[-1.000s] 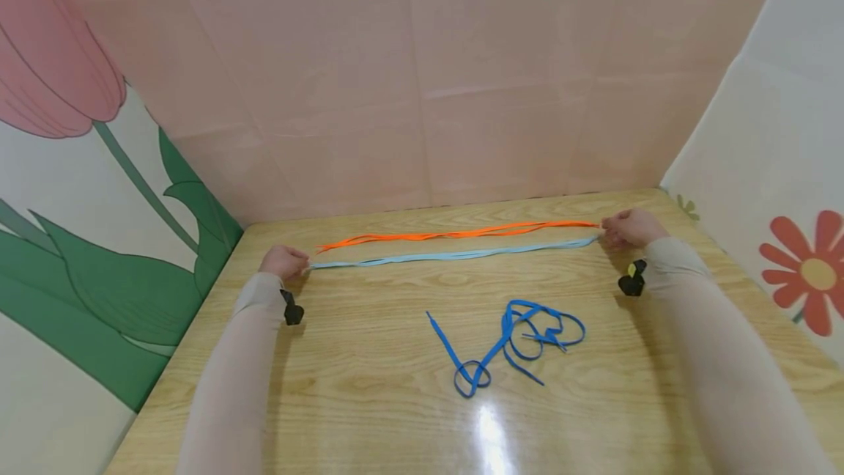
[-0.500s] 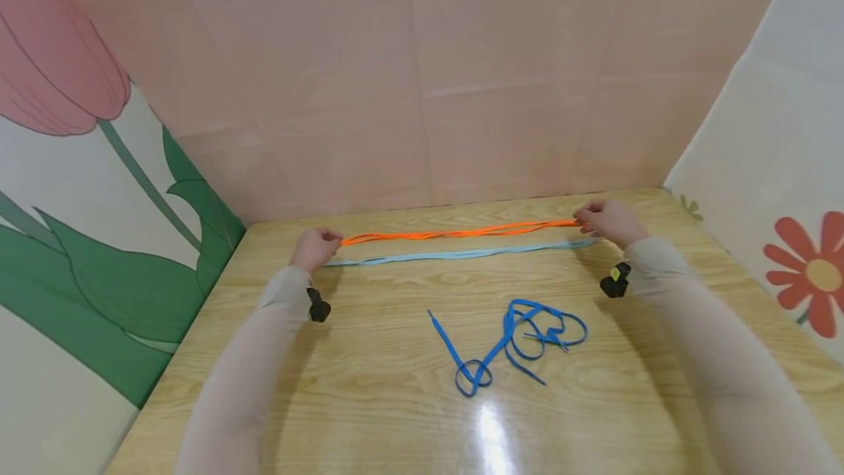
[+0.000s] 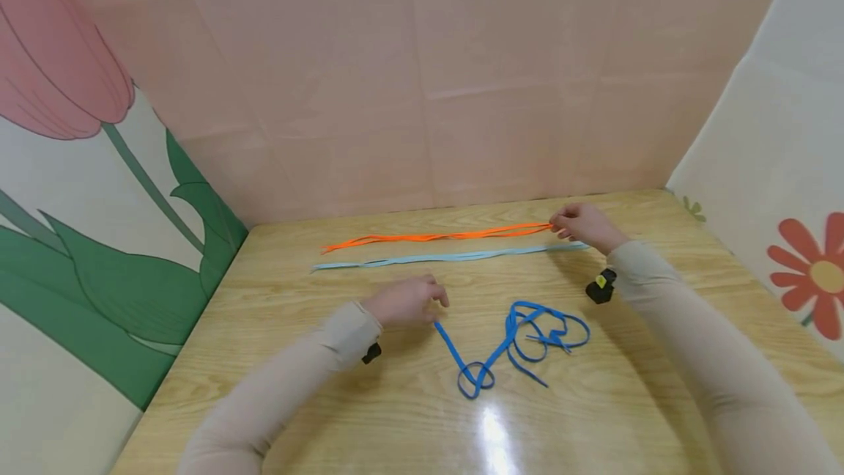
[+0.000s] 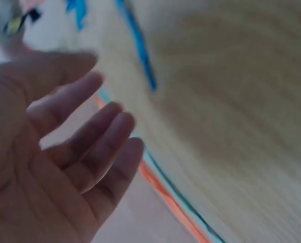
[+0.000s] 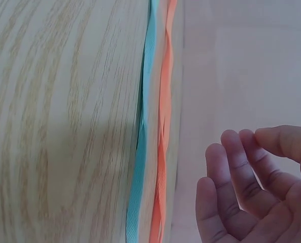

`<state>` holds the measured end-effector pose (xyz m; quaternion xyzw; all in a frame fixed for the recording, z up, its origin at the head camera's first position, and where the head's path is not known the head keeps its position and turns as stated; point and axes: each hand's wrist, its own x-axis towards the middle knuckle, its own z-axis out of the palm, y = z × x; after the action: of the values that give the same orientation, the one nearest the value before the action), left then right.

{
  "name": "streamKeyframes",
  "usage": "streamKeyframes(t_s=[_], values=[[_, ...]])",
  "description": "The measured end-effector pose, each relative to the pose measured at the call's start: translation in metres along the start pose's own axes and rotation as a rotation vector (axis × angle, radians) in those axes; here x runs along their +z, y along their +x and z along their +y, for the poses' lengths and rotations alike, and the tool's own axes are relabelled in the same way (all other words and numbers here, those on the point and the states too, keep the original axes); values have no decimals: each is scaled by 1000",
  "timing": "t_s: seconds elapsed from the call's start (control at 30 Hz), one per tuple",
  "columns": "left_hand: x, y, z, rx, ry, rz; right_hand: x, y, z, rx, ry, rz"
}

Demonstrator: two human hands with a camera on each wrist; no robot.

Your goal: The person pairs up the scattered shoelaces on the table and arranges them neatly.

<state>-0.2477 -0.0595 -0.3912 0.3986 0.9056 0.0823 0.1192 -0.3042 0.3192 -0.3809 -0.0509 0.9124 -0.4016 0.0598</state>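
Note:
A blue shoelace (image 3: 451,345) lies loosely tangled on the wooden table, one end pointing up and left. My left hand (image 3: 405,300) hovers by that end. In the left wrist view its fingers (image 4: 115,162) are relaxed and apart from the lace (image 4: 140,48), holding nothing. Farther back, an orange shoelace (image 3: 422,237) and a light blue shoelace (image 3: 455,255) lie stretched out side by side. Above the right part of the orange lace is my right hand (image 3: 587,226). In the right wrist view its thumb and index tips come close together, with no lace seen between them.
Behind the laces, a pink-covered wall (image 3: 422,94) rises from the table's (image 3: 369,416) back edge. Flower-printed panels stand left (image 3: 39,343) and right (image 3: 785,138). A small black device (image 3: 601,286) is strapped at the right wrist.
My left hand has left the left ends of the orange and light blue laces and come right and nearer, to the blue lace. My right hand has slid left along the orange lace.

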Motion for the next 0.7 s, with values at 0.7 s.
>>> streamKeyframes(t_s=[0.7], values=[[4,-10,5,165,166,-70,2,0,2,12,-2,-28]])
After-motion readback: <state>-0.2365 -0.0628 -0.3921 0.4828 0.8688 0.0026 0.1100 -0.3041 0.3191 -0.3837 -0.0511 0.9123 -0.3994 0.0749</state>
